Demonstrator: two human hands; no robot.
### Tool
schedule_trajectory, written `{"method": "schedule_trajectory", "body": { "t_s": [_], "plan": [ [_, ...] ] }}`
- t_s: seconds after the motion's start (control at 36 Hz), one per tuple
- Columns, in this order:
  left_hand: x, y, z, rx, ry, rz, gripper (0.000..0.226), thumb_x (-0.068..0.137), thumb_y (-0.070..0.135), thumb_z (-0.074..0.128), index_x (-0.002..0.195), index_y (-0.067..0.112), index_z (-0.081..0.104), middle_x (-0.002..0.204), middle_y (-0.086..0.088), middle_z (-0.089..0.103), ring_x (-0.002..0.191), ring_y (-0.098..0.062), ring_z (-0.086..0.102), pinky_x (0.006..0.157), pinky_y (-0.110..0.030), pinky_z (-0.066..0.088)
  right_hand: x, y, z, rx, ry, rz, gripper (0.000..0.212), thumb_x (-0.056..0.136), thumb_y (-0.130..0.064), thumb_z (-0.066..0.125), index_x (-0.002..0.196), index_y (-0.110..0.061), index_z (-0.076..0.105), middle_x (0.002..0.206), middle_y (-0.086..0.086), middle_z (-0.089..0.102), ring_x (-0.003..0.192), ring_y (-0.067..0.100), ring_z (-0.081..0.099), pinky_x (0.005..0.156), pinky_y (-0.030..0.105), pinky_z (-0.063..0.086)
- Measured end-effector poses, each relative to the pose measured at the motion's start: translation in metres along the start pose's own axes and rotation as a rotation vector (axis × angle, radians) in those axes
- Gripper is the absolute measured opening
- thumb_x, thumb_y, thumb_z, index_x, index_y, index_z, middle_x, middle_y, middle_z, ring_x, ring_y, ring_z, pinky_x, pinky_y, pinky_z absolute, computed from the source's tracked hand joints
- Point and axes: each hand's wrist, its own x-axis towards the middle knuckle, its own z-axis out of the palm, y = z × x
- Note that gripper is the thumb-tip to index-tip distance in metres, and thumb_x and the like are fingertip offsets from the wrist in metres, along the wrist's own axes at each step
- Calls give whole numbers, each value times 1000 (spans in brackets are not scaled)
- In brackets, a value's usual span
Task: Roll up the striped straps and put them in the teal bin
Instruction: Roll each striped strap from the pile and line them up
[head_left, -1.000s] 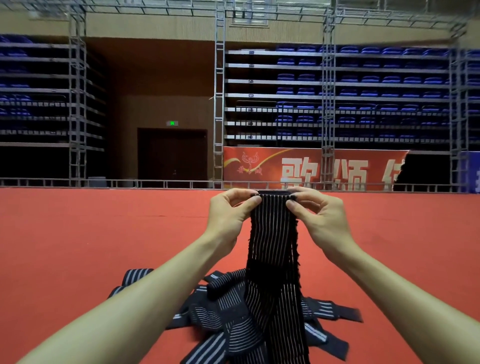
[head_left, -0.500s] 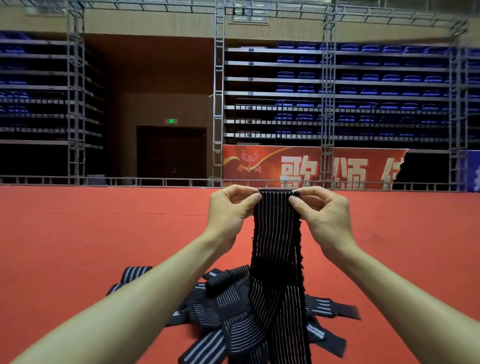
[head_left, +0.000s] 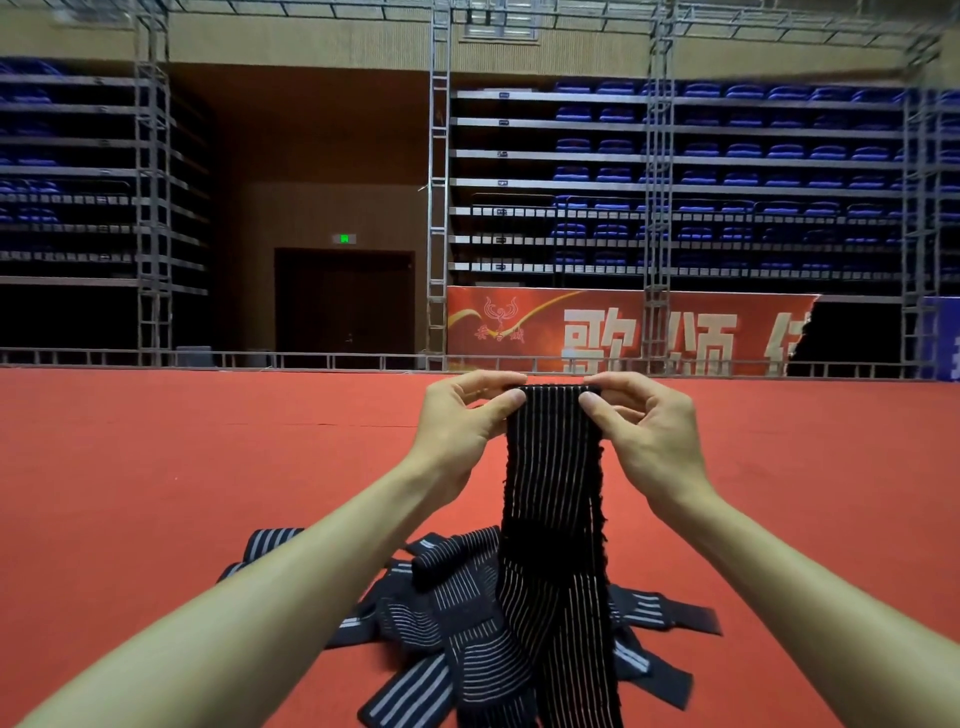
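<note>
Above red carpeted floor (head_left: 156, 493), black elastic strap with thin white stripes (head_left: 553, 493) held up at arm's length, hanging vertically; left hand (head_left: 462, 421) pinches top left corner, thumb in front, fingers curled behind; right hand (head_left: 644, 421) pinches top right corner likewise; strap's lower end runs down into heap of dark striped straps (head_left: 457, 613) on floor; red banner with white characters (head_left: 623, 332) beyond floor edge.

Strap (head_left: 550, 493) upright between left hand (head_left: 462, 426) and right hand (head_left: 649, 431); beneath it, pile of straps (head_left: 457, 597) on floor (head_left: 156, 467); far behind, banner (head_left: 597, 332).
</note>
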Motion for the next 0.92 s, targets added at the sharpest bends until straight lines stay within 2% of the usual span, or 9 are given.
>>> {"method": "schedule_trajectory", "body": {
  "t_s": [0.19, 0.31, 0.42, 0.47, 0.53, 0.61, 0.69, 0.83, 0.92],
  "plan": [
    [0, -3, 2, 59, 4, 3, 23, 86, -10, 66, 85, 12, 73, 78, -7, 71, 80, -15, 68, 80, -27, 59, 1, 8, -2, -79, 14, -35, 27, 85, 2, 73, 81, -25, 70, 80, 0, 73, 75, 14, 71, 70, 24, 57],
    [1, -6, 4, 49, 27, 19, 25, 86, -11, 65, 83, 12, 73, 73, -2, 71, 74, -12, 68, 72, -23, 56, 0, 10, -1, -78, 41, -48, 28, 84, 1, 74, 82, -27, 70, 80, 0, 74, 76, 18, 72, 70, 28, 59],
    [4, -6, 7, 9, 52, 26, 22, 88, -12, 62, 86, 9, 71, 66, 4, 70, 68, -9, 67, 66, -22, 55, -2, 9, 3, 1, 13, 13, 35, 90, -4, 68, 108, -33, 62, 89, 3, 72, 77, 13, 72, 65, 25, 57],
    [6, -5, 9, -19, 77, 31, 21, 89, -11, 62, 86, 8, 70, 69, 1, 70, 70, -13, 66, 67, -24, 57, -5, 8, 3, 55, -54, 8, 44, 91, -4, 67, 117, -36, 52, 100, 3, 68, 83, 9, 70, 66, 24, 58],
    [7, -3, 11, -55, 93, 34, 21, 90, -10, 61, 87, 9, 70, 78, -7, 69, 74, -16, 67, 69, -27, 57, -6, 9, 4, 3, -132, -56, 42, 89, -3, 69, 113, -32, 52, 105, -4, 65, 88, 5, 67, 72, 26, 57],
    [7, 3, 14, -125, 68, 17, 20, 91, -8, 60, 90, 9, 70, 91, -12, 68, 77, -16, 68, 71, -26, 58, -6, 13, 8, -100, -192, -65, 29, 86, -5, 74, 98, -28, 63, 98, -15, 67, 91, 8, 66, 83, 38, 56],
    [5, 4, 15, -129, 21, 17, 20, 93, -5, 59, 97, 12, 69, 98, -13, 63, 82, -15, 68, 77, -31, 58, -5, 13, 13, -36, -131, -40, 32, 83, 1, 74, 91, -28, 65, 92, -20, 69, 86, 5, 66, 80, 35, 55],
    [-1, -8, 12, -32, -133, 31, 52, 99, 0, 54, 130, 40, 48, 118, -19, 65, 97, -23, 69, 74, -36, 58, 0, 11, 17, 102, -50, 29, 38, 81, 13, 69, 88, -25, 66, 89, -19, 69, 87, 6, 66, 83, 45, 59],
    [-10, -20, 9, 88, -220, 64, 77, 98, -4, 53, 142, 53, 24, 112, -19, 67, 88, -24, 72, 73, -39, 60, 6, 8, 19, 145, 19, 39, 38, 82, 12, 69, 90, -25, 67, 94, -11, 70, 93, 12, 68, 83, 43, 60]
  ]
}}
